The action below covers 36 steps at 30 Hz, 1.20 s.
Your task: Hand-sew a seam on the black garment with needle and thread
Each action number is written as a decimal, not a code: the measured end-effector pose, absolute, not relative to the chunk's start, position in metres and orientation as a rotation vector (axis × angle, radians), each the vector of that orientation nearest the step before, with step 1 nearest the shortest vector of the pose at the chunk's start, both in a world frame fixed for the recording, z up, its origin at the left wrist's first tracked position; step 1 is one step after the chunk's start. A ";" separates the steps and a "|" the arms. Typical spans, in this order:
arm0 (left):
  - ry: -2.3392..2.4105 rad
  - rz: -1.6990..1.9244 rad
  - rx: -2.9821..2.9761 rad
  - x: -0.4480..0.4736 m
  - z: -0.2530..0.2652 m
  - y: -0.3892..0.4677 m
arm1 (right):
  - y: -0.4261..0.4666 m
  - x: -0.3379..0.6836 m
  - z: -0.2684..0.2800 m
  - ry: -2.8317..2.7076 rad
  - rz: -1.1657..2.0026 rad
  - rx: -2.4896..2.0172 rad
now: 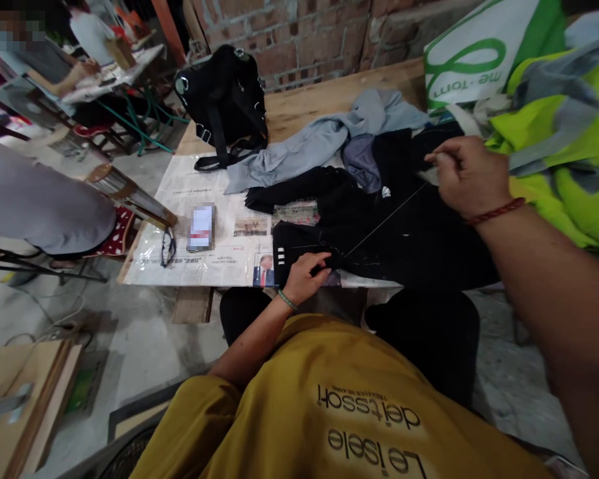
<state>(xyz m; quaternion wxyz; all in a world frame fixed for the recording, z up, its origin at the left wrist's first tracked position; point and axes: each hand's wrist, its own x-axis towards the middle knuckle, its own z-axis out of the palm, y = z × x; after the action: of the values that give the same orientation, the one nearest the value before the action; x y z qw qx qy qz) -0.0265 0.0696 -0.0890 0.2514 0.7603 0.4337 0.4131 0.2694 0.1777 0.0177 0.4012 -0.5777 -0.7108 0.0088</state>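
A black garment [409, 233] with small white marks lies spread over the table's near side. My left hand [304, 278] is closed on its near edge, thumb and forefinger pinching the cloth. From beside those fingers a pale thread [387, 220] runs taut up and to the right. My right hand [472, 174] is raised over the garment's right part, its fingers pinched at the thread's upper end. Whether a needle is in those fingers is too small to tell. A grey garment [304, 143] lies just behind the black one.
Newspaper under clear plastic covers the table [224, 266]. On it are a phone [201, 227], glasses [168, 249] and a black bag [224, 100]. At right are yellow-green clothing [554, 140] and a white-green bag [484, 60]. A person [44, 199] sits at left; others work behind.
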 end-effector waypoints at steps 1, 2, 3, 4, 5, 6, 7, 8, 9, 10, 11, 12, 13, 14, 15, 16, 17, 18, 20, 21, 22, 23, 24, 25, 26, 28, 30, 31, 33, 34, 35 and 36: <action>1.175 1.125 2.073 -0.026 -0.089 0.070 | 0.177 0.271 0.014 -1.749 0.042 -1.462; 1.172 1.126 2.079 -0.026 -0.088 0.069 | 0.176 0.273 0.009 -1.706 0.069 -1.456; 1.170 1.125 2.084 -0.027 -0.088 0.069 | 0.175 0.273 0.003 -1.680 0.112 -1.442; 1.170 1.122 2.090 -0.027 -0.088 0.069 | 0.172 0.272 -0.005 -1.654 0.167 -1.428; 1.172 1.121 2.097 -0.027 -0.088 0.069 | 0.168 0.270 -0.013 -1.608 0.227 -1.417; 1.174 1.122 2.104 -0.027 -0.089 0.069 | 0.164 0.267 -0.022 -1.559 0.298 -1.417; 1.174 1.126 2.113 -0.028 -0.089 0.069 | 0.159 0.264 -0.032 -1.485 0.360 -1.431; 1.171 1.130 2.124 -0.027 -0.090 0.069 | 0.154 0.261 -0.042 -1.425 0.423 -1.456; 1.170 1.132 2.139 -0.027 -0.091 0.068 | 0.150 0.258 -0.052 -1.404 0.480 -1.486; 1.172 1.127 2.158 -0.026 -0.091 0.068 | 0.146 0.256 -0.061 -1.404 0.522 -1.522; 1.182 1.112 2.184 -0.025 -0.092 0.067 | 0.143 0.254 -0.070 -1.416 0.546 -1.566; 1.198 1.080 2.220 -0.024 -0.092 0.066 | 0.141 0.253 -0.077 -1.431 0.554 -1.608; 1.217 1.028 2.271 -0.023 -0.092 0.065 | 0.141 0.253 -0.082 -1.440 0.549 -1.644; 1.239 0.960 2.334 -0.023 -0.091 0.064 | 0.141 0.254 -0.086 -1.442 0.534 -1.671; 1.263 0.881 2.402 -0.024 -0.089 0.064 | 0.143 0.256 -0.089 -1.443 0.516 -1.687; 1.290 0.796 2.469 -0.026 -0.087 0.063 | 0.145 0.259 -0.090 -1.444 0.492 -1.694; 1.320 0.713 2.527 -0.029 -0.085 0.063 | 0.148 0.263 -0.091 -1.455 0.463 -1.698; 1.352 0.638 2.575 -0.034 -0.082 0.063 | 0.152 0.268 -0.091 -1.474 0.429 -1.703; 1.415 0.521 2.647 -0.047 -0.076 0.064 | 0.158 0.281 -0.091 -1.527 0.350 -1.716; 1.442 0.482 2.676 -0.054 -0.074 0.065 | 0.161 0.287 -0.091 -1.561 0.314 -1.722; 1.469 0.458 2.696 -0.062 -0.073 0.066 | 0.164 0.294 -0.092 -1.586 0.280 -1.730; 1.498 0.455 2.703 -0.069 -0.073 0.066 | 0.166 0.299 -0.093 -1.604 0.253 -1.736; 1.522 0.468 2.699 -0.075 -0.074 0.067 | 0.168 0.303 -0.094 -1.622 0.235 -1.739; 1.544 0.498 2.681 -0.080 -0.076 0.067 | 0.169 0.306 -0.095 -1.635 0.220 -1.742; 1.557 0.542 2.655 -0.084 -0.078 0.067 | 0.170 0.308 -0.095 -1.647 0.209 -1.743; 1.548 0.652 2.580 -0.090 -0.083 0.068 | 0.170 0.309 -0.096 -1.659 0.206 -1.747; 1.493 0.751 2.479 -0.095 -0.086 0.070 | 0.170 0.308 -0.096 -1.651 0.221 -1.758; 1.454 0.792 2.424 -0.097 -0.086 0.071 | 0.170 0.308 -0.096 -1.639 0.230 -1.764; 1.390 0.856 2.330 -0.102 -0.083 0.073 | 0.171 0.307 -0.096 -1.617 0.242 -1.774; 1.376 0.880 2.298 -0.105 -0.082 0.074 | 0.172 0.308 -0.096 -1.609 0.241 -1.779; 1.373 0.892 2.278 -0.108 -0.079 0.075 | 0.172 0.308 -0.097 -1.604 0.239 -1.783; 1.378 0.893 2.268 -0.112 -0.077 0.075 | 0.173 0.308 -0.097 -1.602 0.236 -1.786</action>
<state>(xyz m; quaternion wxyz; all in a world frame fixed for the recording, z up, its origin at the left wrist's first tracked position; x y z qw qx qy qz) -0.1116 0.0751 -0.0768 0.1701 0.7982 0.4849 0.3144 0.3083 0.1728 -0.0973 0.3571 -0.6920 -0.6207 0.0915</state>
